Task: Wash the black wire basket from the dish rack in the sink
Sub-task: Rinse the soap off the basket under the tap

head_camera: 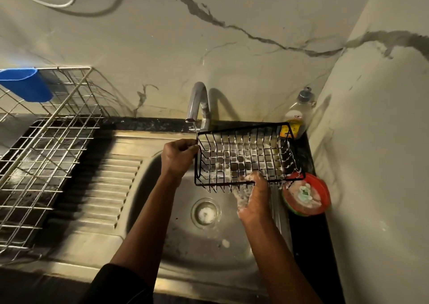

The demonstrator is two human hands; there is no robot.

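A black wire basket (246, 155), streaked with white foam, is held in the air above the steel sink (185, 245), just under the tap (197, 102). My left hand (178, 155) grips its left end wall. My right hand (253, 197), covered in suds, holds the basket's near rim with fingers reaching up through the wires. No water stream is visible from the tap.
A silver dish rack (46, 155) with a blue cup (25, 85) stands on the left of the ribbed drainboard (111, 187). A soap bottle (297, 118) stands in the back right corner. A red dish with a sponge (306, 194) sits right of the sink. Foam lies at the drain (205, 213).
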